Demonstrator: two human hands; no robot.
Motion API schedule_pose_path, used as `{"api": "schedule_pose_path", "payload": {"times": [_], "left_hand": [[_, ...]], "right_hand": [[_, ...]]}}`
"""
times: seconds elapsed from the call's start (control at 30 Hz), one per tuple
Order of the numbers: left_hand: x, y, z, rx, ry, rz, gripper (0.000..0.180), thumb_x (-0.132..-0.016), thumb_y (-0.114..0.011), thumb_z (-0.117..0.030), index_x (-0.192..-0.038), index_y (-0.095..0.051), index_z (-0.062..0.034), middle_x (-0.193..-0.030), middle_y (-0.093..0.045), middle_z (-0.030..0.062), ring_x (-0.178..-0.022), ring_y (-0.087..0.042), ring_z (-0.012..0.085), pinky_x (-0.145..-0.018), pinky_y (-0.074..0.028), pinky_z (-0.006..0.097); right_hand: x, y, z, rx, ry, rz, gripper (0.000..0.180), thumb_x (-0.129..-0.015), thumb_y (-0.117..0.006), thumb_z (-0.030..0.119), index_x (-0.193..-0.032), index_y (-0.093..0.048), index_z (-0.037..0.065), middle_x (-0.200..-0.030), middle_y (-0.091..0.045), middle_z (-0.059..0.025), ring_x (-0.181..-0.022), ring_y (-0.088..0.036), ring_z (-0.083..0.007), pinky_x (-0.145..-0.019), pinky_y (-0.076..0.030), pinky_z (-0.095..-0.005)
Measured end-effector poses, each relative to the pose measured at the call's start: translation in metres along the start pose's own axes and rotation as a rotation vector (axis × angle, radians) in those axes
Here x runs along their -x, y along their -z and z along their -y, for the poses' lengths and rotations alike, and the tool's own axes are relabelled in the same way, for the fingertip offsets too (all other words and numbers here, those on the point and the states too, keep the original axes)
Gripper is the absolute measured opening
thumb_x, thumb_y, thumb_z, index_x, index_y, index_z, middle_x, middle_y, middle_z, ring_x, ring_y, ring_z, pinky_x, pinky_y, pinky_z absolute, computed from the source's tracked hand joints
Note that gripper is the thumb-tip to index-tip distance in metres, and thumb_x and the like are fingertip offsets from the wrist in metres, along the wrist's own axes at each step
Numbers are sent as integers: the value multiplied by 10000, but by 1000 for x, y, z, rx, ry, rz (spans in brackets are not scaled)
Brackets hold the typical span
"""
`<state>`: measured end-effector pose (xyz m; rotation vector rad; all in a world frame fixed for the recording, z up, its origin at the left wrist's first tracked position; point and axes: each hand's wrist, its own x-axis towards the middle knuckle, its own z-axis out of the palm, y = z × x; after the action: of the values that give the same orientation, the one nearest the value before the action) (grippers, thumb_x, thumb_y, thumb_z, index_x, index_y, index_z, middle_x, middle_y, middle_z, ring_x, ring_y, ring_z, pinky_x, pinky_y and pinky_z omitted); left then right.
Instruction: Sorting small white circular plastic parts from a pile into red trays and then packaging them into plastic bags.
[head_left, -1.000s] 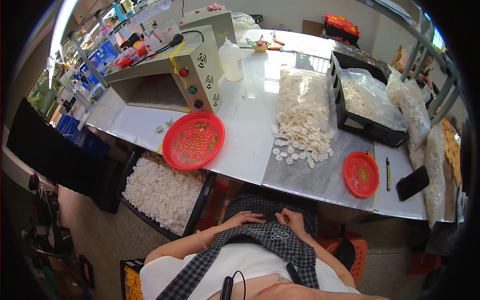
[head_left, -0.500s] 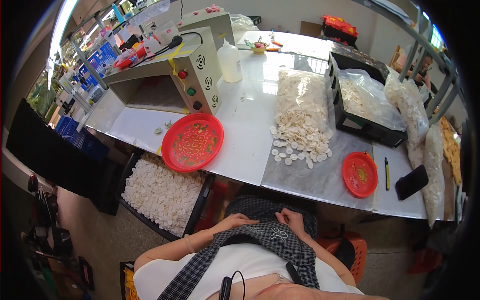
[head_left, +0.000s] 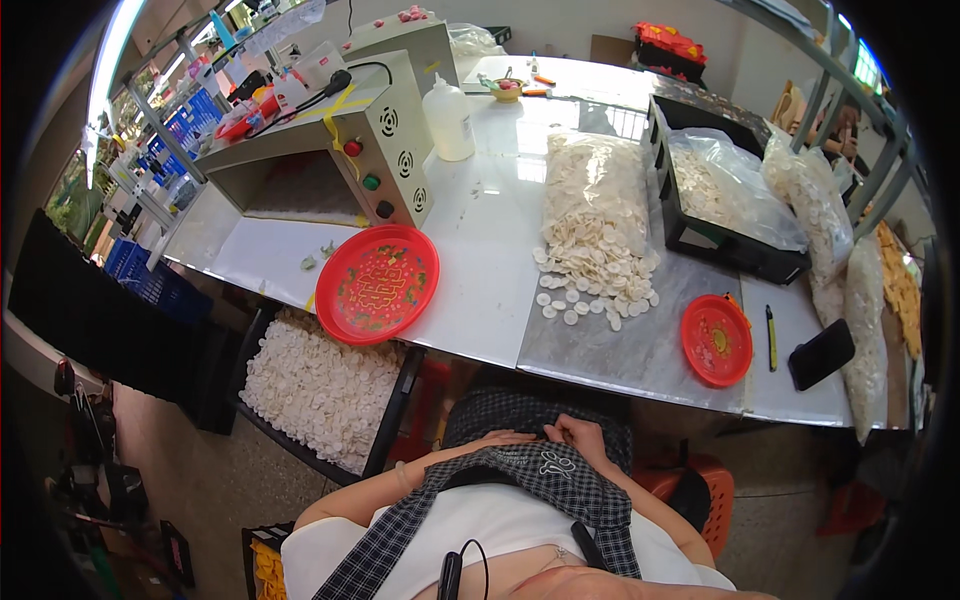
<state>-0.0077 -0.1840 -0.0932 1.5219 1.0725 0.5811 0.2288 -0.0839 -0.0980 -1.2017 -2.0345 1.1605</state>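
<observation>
Both hands rest at my lap, against the dark checked apron point(head_left: 530, 475), below the table's front edge. My left hand point(head_left: 500, 439) lies flat with its fingers stretched toward the right hand; the apron bib covers part of it. Curled in beside it is my right hand point(head_left: 577, 434), its thumb and fingers closed near the apron cloth; whatever is between them, if anything, is hidden. On the table ahead, off-white discs point(head_left: 600, 270) spill from an open clear plastic bag point(head_left: 597, 185). A large red patterned tray point(head_left: 378, 285) overhangs the front edge at left. A small red dish point(head_left: 716, 340) sits at right.
A black bin point(head_left: 384, 420) full of pale discs stands below the table at left. The table holds a metal box machine point(head_left: 390, 140), a white squeeze bottle point(head_left: 449, 120), a black crate point(head_left: 735, 255) with bagged discs, a yellow pen-shaped tool point(head_left: 771, 338) and a phone point(head_left: 822, 355).
My left hand has slid a little to the right, closer to the right hand, and its fingers lie flatter. The view has shifted slightly. The table's things have stayed put.
</observation>
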Motion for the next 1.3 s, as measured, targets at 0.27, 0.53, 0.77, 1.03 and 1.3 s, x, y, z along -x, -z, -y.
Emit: {"api": "schedule_pose_path", "payload": {"times": [0.27,0.53,0.77,1.03,1.3], "left_hand": [[-3,-6,12,-40,-58,-33,470,-948,-476,-306,-1392,-465,-152,-1475,-418,25,-1349,-367,225,-1153,-161,422],[-2,-9,26,-83,-106,-70,488,-957,-460,-312,-1418,-427,-155,-1492,-393,16,-1374,-335,205,-1159,-149,404],[-2,-15,40,-117,-146,-102,505,-964,-447,-317,-1440,-393,-159,-1507,-371,8,-1395,-306,187,-1165,-139,389],[-5,-23,64,-162,-176,-132,525,-972,-432,-323,-1466,-355,-162,-1523,-346,-2,-1419,-274,166,-1172,-127,371],[-30,-47,117,-62,-23,-89,532,-994,-332,-329,-1495,-294,-153,-1539,-318,-12,-1423,-244,101,-1176,-99,322]], "right_hand": [[2,2,1,16,34,49,315,-828,-737,272,-693,-562,47,-492,-421,-41,-461,-376,-87,-470,-351,-248],[2,3,1,48,-4,64,316,-842,-712,332,-722,-595,65,-521,-507,-57,-453,-445,-139,-467,-376,-278],[1,1,-1,39,10,50,303,-843,-719,307,-720,-593,60,-522,-506,-59,-454,-446,-138,-465,-376,-280],[-2,0,3,-32,-49,-6,282,-853,-719,214,-694,-571,34,-484,-390,-30,-462,-320,-90,-452,-306,-267],[-3,0,-4,-2,-34,15,310,-859,-704,291,-689,-575,67,-487,-460,-37,-434,-413,-119,-452,-348,-280]]}}
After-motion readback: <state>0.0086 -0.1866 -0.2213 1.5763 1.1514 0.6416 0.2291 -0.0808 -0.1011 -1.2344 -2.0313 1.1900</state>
